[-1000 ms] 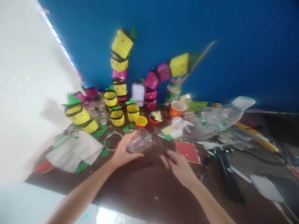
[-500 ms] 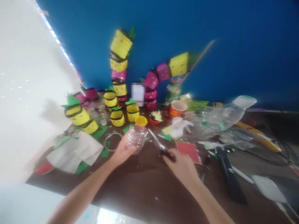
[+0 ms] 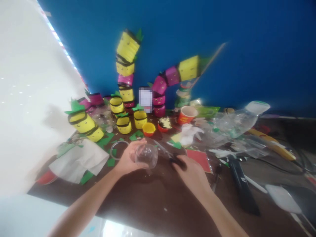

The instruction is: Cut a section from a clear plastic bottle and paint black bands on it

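Note:
My left hand [image 3: 130,158] is wrapped round a clear plastic cup-like piece [image 3: 149,155], whose round end faces up toward me above the brown table [image 3: 148,204]. To its right, my right hand [image 3: 189,169] is closed on the black handles of a pair of scissors [image 3: 166,150]. The blades point up and left, close to the clear piece; whether they touch it is blurred. Behind the clear piece sits a small yellow and orange bowl [image 3: 148,129]. A clear ring [image 3: 116,150] lies just left of my left hand.
Yellow cups with faces [image 3: 123,125], a red cup [image 3: 188,115] and white tissue [image 3: 191,134] stand or lie behind. White cloth [image 3: 80,159] lies left. To the right are a red square [image 3: 199,160], a black tool [image 3: 243,186], a clear bottle [image 3: 243,121] and a yellow cutter [image 3: 274,144].
My left hand has turned the clear piece so its round end shows, moving it slightly down. The scissors have shifted a little down, with their blades now looking closer together.

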`<state>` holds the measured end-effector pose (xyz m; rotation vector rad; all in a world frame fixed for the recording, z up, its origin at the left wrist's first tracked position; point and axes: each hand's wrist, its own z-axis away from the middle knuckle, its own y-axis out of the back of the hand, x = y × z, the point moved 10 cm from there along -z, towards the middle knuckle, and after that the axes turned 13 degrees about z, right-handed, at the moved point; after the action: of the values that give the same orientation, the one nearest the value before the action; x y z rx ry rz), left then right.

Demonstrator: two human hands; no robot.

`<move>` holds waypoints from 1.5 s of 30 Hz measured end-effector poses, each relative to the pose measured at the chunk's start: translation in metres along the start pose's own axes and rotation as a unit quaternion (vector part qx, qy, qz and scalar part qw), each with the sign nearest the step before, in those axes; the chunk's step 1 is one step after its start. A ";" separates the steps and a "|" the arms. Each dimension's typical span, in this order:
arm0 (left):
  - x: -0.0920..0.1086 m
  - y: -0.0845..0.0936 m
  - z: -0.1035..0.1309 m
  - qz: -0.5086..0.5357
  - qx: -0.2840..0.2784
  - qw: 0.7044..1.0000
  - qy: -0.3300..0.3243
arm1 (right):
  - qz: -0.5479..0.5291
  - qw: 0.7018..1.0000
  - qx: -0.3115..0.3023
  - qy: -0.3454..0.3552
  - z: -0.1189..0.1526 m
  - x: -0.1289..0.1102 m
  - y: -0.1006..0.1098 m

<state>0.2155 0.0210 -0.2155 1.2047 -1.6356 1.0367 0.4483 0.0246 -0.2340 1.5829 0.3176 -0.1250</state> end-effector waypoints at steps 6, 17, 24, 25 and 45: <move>0.006 -0.004 0.001 -0.011 -0.021 0.999 -0.024 | -0.030 0.998 0.028 0.041 0.000 -0.003 0.001; 0.004 -0.012 0.004 0.049 -0.050 0.997 -0.037 | -0.038 0.993 0.066 0.087 -0.001 -0.010 0.006; 0.011 -0.011 0.004 -0.008 -0.057 0.996 -0.066 | -0.074 0.988 0.076 0.111 0.000 -0.012 0.004; 0.013 -0.011 0.004 -0.026 -0.056 0.995 -0.074 | -0.079 0.987 0.076 0.114 0.000 -0.013 0.004; -0.001 0.009 0.006 -0.086 0.070 0.994 -0.015 | 0.010 0.975 0.208 0.075 -0.019 0.005 0.046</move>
<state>0.2063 0.0174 -0.2199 1.4340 -1.4710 1.0416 0.4634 0.0433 -0.1899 2.0169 0.4115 -0.0589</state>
